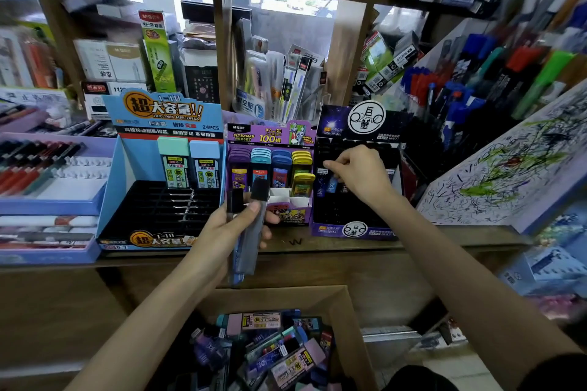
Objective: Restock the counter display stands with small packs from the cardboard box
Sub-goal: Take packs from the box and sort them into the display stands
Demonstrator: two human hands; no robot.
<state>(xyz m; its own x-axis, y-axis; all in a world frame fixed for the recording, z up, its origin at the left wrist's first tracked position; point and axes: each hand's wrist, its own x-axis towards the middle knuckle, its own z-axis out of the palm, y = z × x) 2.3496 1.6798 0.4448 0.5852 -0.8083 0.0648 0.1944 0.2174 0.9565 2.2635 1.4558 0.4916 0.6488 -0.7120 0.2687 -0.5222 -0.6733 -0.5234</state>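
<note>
My left hand (228,228) grips two slim clear packs with black caps (251,225) upright above the counter's front edge. My right hand (359,174) reaches into the dark starry display stand (355,228) at the right, its fingers pinching a small pack (332,184) among others standing in the slots. A purple stand (286,209) with coloured packs sits in the middle. A blue stand (114,187) at the left holds two packs (190,165) at the back of its black tray. The open cardboard box (343,320) below the counter holds several mixed packs.
A lilac pen tray (47,200) sits far left on the wooden counter (317,247). A scribbled test board (508,168) leans at the right beside racks of pens. Shelves of boxed stationery rise behind the stands.
</note>
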